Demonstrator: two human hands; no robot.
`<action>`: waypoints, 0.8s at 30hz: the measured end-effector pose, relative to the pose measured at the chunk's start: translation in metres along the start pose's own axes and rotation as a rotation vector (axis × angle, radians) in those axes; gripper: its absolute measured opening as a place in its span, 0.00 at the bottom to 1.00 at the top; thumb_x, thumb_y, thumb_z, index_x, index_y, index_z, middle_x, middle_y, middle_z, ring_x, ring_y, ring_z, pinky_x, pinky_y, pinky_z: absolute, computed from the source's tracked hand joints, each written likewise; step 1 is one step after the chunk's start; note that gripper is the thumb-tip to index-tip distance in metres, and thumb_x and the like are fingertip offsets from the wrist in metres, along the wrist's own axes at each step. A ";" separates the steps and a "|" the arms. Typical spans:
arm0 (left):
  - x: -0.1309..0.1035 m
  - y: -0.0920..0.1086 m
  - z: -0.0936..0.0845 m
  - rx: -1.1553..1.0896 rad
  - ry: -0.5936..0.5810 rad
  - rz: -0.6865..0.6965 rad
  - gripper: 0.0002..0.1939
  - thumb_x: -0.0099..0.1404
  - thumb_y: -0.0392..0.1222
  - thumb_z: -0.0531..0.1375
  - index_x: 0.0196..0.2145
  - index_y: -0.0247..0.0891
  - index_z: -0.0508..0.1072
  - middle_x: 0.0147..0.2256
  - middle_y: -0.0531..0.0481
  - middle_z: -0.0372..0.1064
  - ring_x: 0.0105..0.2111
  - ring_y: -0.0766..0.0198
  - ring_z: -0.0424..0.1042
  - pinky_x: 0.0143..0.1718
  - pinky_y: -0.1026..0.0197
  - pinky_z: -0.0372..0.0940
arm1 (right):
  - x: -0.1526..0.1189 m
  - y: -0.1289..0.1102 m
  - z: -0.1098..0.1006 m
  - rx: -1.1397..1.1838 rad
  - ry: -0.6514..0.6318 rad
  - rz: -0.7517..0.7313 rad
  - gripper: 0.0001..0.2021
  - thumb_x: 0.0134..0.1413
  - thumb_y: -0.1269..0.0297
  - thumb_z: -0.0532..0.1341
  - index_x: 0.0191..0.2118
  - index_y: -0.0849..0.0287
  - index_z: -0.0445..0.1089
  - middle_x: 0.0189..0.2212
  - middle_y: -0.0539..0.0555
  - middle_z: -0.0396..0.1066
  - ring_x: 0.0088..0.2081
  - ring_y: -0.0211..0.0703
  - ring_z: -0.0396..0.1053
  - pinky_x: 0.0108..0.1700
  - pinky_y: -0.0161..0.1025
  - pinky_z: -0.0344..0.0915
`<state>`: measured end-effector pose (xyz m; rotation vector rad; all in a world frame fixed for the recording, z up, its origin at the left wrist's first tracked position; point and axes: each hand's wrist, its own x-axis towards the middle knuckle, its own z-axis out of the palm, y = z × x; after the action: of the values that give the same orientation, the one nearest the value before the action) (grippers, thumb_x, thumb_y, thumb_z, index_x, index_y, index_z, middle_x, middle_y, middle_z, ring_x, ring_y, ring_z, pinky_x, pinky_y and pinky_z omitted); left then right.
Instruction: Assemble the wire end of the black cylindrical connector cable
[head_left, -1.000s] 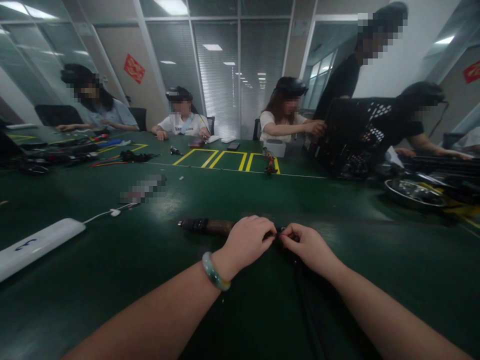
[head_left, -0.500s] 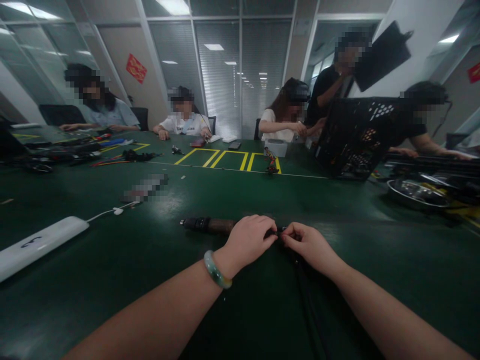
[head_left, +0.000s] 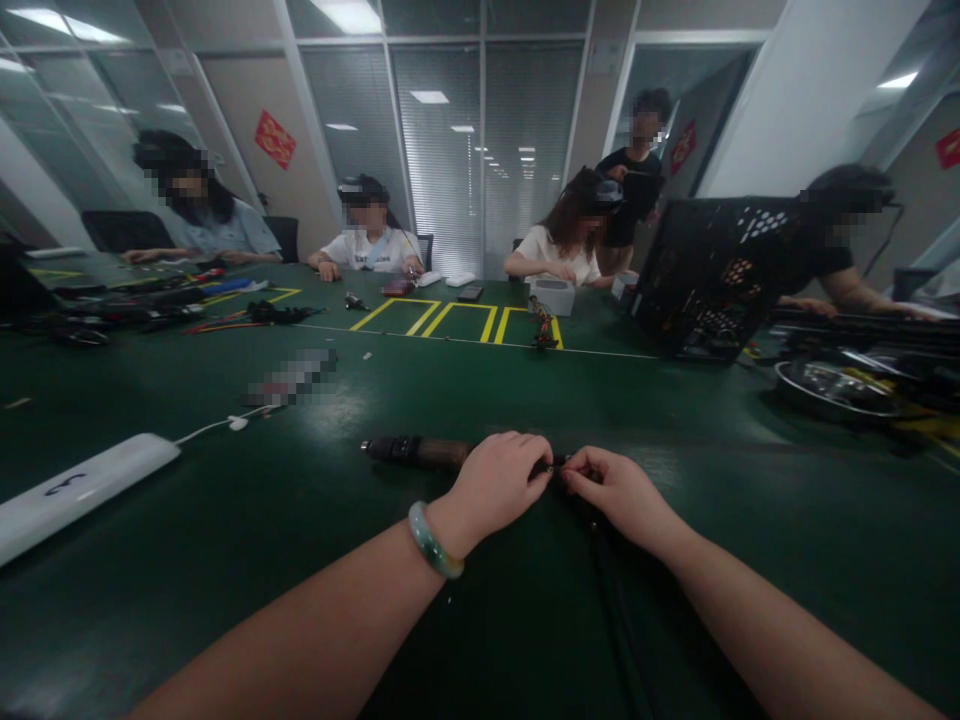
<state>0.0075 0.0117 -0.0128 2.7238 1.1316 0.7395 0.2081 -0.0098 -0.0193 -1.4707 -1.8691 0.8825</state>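
A rod-like handle (head_left: 442, 454), brown in the middle with a black section and a small metal tip at its left end, lies crosswise on the green table. My left hand (head_left: 504, 468) is closed over its right part, thumb and fingertips bent inward. Close beside it, my right hand (head_left: 611, 487) pinches with thumb and forefinger at a small dark part near the handle's right end. What sits between those fingertips is too small to make out. A long dark strip or cable (head_left: 619, 600) runs from below my right hand toward me.
A white power strip (head_left: 90, 490) with a cord lies at left. Dark tools and wires (head_left: 135, 310) are heaped at far left. A black computer case (head_left: 712, 280) and a metal bowl (head_left: 836, 385) stand at right. Several people sit across the table; another person (head_left: 637, 175) stands behind.
Both my hands stay almost in place, with only slight finger movement. Across the table, the standing person has moved back and lowered a black panel. A seated person's arm has drawn in toward a small box.
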 end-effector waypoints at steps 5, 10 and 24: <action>0.000 0.000 -0.002 -0.001 -0.009 0.028 0.05 0.66 0.40 0.59 0.40 0.39 0.70 0.40 0.50 0.70 0.41 0.57 0.68 0.45 0.52 0.63 | 0.000 0.002 0.003 0.020 0.005 -0.013 0.06 0.56 0.62 0.59 0.33 0.57 0.71 0.29 0.48 0.74 0.31 0.39 0.71 0.33 0.33 0.62; -0.001 0.000 -0.003 -0.002 -0.010 0.029 0.05 0.66 0.42 0.59 0.39 0.39 0.70 0.40 0.50 0.70 0.42 0.58 0.68 0.46 0.53 0.63 | 0.000 0.002 0.003 -0.003 0.021 0.008 0.08 0.55 0.60 0.59 0.33 0.58 0.71 0.28 0.49 0.74 0.30 0.40 0.71 0.31 0.33 0.62; 0.001 0.000 -0.002 0.032 -0.031 -0.003 0.07 0.65 0.41 0.61 0.40 0.40 0.69 0.40 0.51 0.70 0.42 0.58 0.68 0.45 0.54 0.63 | -0.001 0.001 0.002 0.024 0.021 -0.038 0.07 0.55 0.62 0.59 0.33 0.58 0.72 0.30 0.50 0.74 0.32 0.41 0.71 0.34 0.34 0.63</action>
<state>0.0071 0.0120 -0.0112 2.7490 1.1498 0.6821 0.2072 -0.0105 -0.0210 -1.4201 -1.8584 0.8656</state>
